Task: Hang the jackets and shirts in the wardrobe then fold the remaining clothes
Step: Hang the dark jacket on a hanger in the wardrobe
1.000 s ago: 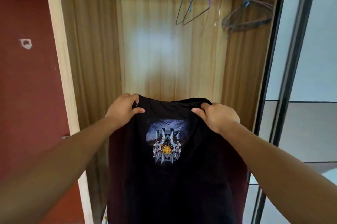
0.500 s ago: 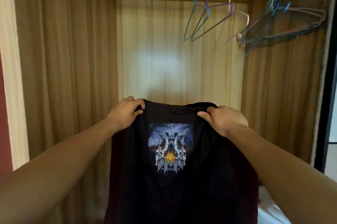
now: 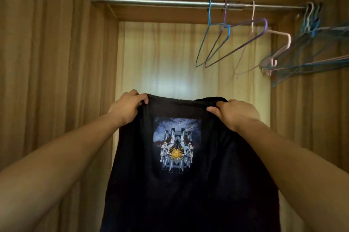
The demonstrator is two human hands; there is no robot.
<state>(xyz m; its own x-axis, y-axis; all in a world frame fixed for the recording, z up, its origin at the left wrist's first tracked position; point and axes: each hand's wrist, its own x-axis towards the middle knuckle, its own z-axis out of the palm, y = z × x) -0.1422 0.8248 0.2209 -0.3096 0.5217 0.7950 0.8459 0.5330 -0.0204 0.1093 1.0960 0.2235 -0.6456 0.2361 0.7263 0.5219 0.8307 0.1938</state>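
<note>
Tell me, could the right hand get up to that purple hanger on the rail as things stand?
Probably yes. The purple hanger hangs above the right hand with nothing between them. But that hand is gripping the black T-shirt, so it must let go first, leaving the left hand to hold the shirt.

Domestic bedroom wardrobe, interior view: wood-grain laminate side panels (image 3: 56, 61) and paler back panel (image 3: 188, 58); one metal hanging rail (image 3: 151, 2) under the top board; empty wire hangers (image 3: 226, 42) in blue, purple and pink, more bunched at the rail's right end
</note>
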